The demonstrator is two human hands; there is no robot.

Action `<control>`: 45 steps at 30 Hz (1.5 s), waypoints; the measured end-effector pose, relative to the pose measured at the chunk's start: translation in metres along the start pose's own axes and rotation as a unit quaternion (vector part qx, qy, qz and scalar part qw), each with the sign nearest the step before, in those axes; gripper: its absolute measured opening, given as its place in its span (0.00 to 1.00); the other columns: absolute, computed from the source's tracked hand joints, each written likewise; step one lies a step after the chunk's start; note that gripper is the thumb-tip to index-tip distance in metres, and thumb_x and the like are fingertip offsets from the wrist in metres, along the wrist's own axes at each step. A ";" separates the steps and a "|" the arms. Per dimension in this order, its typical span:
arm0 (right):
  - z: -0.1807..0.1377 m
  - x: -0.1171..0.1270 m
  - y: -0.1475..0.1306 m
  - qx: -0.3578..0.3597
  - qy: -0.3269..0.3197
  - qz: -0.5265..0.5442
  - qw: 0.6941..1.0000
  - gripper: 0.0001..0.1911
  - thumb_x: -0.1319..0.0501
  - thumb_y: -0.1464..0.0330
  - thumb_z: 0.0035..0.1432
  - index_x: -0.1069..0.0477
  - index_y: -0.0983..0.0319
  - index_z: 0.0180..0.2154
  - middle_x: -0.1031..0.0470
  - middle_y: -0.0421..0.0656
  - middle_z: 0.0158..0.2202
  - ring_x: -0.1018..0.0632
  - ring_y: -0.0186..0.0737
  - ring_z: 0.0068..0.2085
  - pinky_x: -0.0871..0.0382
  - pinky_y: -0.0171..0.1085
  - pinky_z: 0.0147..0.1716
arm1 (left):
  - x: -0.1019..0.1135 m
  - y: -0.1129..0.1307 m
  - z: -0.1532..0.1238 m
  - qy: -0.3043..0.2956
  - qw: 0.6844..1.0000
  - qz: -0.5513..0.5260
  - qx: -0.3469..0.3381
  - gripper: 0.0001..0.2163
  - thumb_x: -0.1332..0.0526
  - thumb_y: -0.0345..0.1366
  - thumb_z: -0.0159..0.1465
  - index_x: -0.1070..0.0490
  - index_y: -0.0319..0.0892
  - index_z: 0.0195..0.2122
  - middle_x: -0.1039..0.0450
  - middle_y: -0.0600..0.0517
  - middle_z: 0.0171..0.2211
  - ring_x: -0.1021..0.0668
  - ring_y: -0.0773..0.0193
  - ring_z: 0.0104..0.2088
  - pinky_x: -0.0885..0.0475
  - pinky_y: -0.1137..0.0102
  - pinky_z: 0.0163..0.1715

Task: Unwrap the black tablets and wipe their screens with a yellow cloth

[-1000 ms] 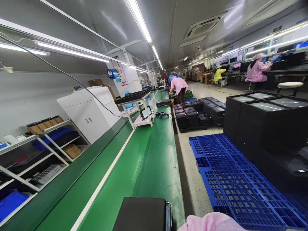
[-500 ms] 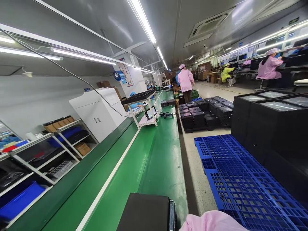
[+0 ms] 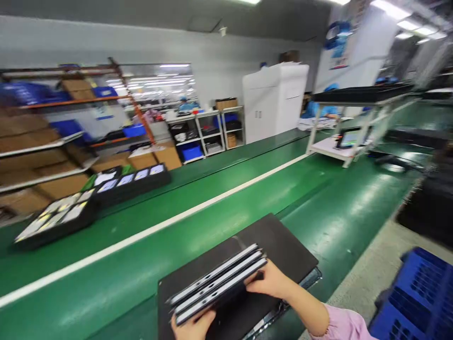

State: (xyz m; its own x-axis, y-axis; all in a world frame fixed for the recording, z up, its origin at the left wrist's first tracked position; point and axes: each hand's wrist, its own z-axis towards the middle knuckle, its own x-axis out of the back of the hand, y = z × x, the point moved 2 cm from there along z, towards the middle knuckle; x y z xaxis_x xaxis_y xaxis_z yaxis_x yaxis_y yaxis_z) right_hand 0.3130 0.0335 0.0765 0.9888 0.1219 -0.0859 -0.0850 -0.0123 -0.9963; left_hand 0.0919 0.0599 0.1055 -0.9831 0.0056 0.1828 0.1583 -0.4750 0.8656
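A stack of thin flat panels with silver edges lies on a black tray on the green conveyor bench. My right hand grips the stack's near right end, its pink sleeve at the bottom right. Only the fingers of my left hand show at the bottom edge, holding the stack's near left end.
Two black trays of small panels sit across the white line on the far belt. Shelves with cardboard boxes stand at left, a white cabinet behind. A white stand with a tablet straddles the bench at right. Blue pallet on the floor.
The view has swung left and down from the long aisle to the bench in front of me. Both hands and the panel stack have come into sight.
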 end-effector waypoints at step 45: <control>-0.036 0.019 -0.127 0.446 -0.087 -0.357 0.816 0.17 0.42 0.61 0.61 0.37 0.58 0.50 0.35 0.49 0.50 0.32 0.48 0.52 0.41 0.53 0.54 | -0.012 0.045 -0.019 -0.032 0.988 -0.095 -0.115 0.26 0.29 0.49 0.45 0.32 0.45 0.43 0.22 0.49 0.34 0.20 0.58 0.35 0.23 0.67 0.34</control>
State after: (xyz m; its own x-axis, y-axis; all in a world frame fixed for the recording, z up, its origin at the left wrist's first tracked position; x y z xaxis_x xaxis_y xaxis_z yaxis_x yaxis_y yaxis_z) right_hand 0.3470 0.0020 0.2010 0.7991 -0.0778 0.5961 0.3732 0.8415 -0.3906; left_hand 0.1096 0.0219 0.1338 -0.9843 0.1653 0.0625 -0.0604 -0.6473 0.7599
